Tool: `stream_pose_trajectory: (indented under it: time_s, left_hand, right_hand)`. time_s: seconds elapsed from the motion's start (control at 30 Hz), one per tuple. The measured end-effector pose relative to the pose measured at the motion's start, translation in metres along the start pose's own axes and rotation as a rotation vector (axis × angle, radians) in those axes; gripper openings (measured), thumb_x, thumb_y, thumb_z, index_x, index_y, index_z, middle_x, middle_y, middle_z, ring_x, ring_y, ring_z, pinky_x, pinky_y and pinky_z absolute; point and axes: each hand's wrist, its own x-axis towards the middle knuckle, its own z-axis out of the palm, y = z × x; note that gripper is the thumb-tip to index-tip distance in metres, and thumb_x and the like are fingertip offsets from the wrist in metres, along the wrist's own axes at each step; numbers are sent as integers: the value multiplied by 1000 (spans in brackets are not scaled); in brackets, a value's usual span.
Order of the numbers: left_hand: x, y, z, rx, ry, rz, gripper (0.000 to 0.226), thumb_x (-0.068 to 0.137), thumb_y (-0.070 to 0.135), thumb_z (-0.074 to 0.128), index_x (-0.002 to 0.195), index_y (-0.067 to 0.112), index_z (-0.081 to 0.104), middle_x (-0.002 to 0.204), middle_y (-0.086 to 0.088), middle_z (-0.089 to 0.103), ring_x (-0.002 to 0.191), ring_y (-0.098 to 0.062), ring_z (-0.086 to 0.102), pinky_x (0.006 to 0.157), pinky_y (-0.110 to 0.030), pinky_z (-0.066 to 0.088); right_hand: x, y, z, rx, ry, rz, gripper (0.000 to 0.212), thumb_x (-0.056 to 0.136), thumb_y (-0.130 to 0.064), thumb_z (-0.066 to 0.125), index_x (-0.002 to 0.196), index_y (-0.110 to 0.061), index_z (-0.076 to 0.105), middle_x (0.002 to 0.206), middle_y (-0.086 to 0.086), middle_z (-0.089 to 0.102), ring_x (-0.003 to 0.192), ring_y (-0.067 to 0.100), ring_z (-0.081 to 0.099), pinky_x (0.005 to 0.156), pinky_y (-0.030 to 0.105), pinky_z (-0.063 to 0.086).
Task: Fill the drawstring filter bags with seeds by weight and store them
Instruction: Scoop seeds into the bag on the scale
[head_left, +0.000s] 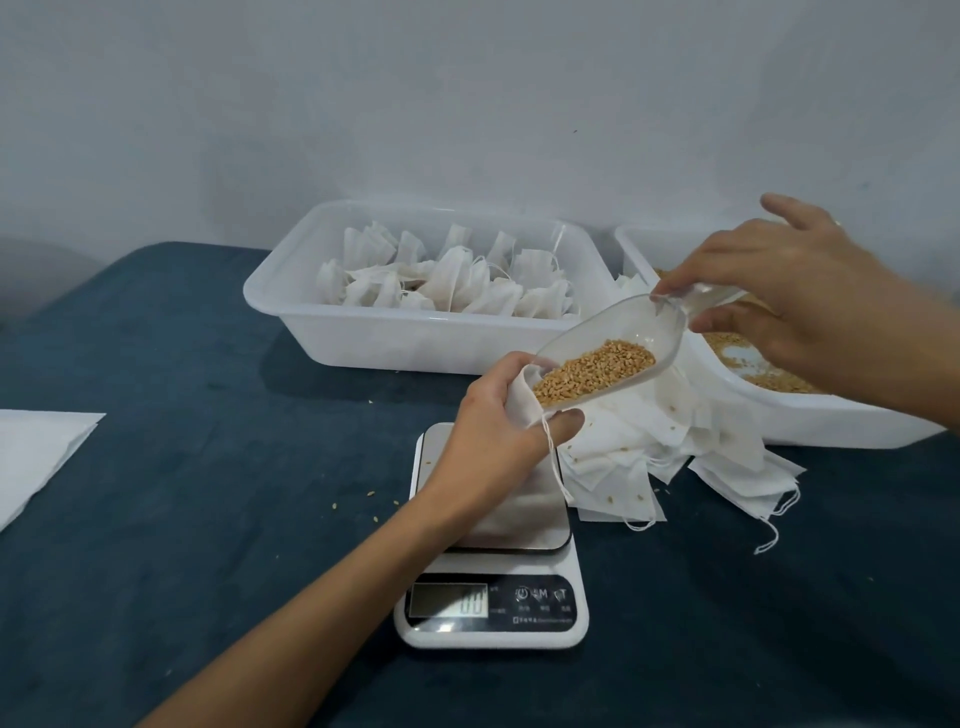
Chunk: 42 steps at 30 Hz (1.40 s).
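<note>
The left hand (496, 415) grips one bag (521, 397) by its open mouth, above the far edge of the scale (491, 571). The right hand (779, 291) pinches the handle of one clear scoop (613, 353) between thumb and fingers, the other fingers spread. The scoop is tilted, its lip at the bag mouth, and seeds (595, 371) lie in its lower part.

Two white trays stand at the far side of the table (182, 467): the left tray (415, 338) holds many filled bags, too many to count, and the right tray (810, 415) holds loose seeds. The right tray is cut by the picture edge. A pile of flat bags (675, 447) lies between scale and right tray, touching both.

One white sheet (36, 457) lies at the left table edge. Between it and the scale the table is free, with a few stray seeds.
</note>
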Motion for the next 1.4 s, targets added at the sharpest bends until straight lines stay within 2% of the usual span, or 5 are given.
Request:
stream_pose_trajectory:
  time_s: [0.2,0.37,0.53,1.27,1.4]
  left_hand:
    - [1,-2,3,10,10,-1,41,73,30,79,112,34,66,127,-1,71,118,-19,67,104,-39,52]
    - [0,-2,2,11,26,13,36,70,31,80,101,44,66,108,11,75,98,-8,71,80,-16,50]
    - [2,-3,0,23,31,18,40,69,32,82,105,41,67,119,1,72,107,-17,69,91,-30,54]
    - [4,-3,-4,54,54,58,42,69,32,86,104,44,67,107,21,71,108,-12,68,101,-42,55]
    - [4,-2,-4,43,55,54,42,70,30,86,106,43,67,115,11,71,112,-18,68,102,-48,54]
  right_hand:
    - [2,-4,-1,-32,21,-13,31,87,-11,71,116,-20,71,108,2,70,110,33,61,120,50,13]
    - [4,-7,-1,-60,29,-33,31,86,-9,73,115,-18,72,106,5,70,108,35,62,120,54,15]
    - [6,-9,0,-83,39,-49,32,84,-8,75,115,-18,72,104,6,70,107,35,62,119,54,16]
    - [10,-14,0,-93,48,-60,30,85,-8,72,114,-15,72,104,8,70,106,36,63,119,56,16]
    - [11,-15,-1,-98,47,-63,30,84,-8,73,114,-14,73,104,9,70,107,37,62,119,57,15]
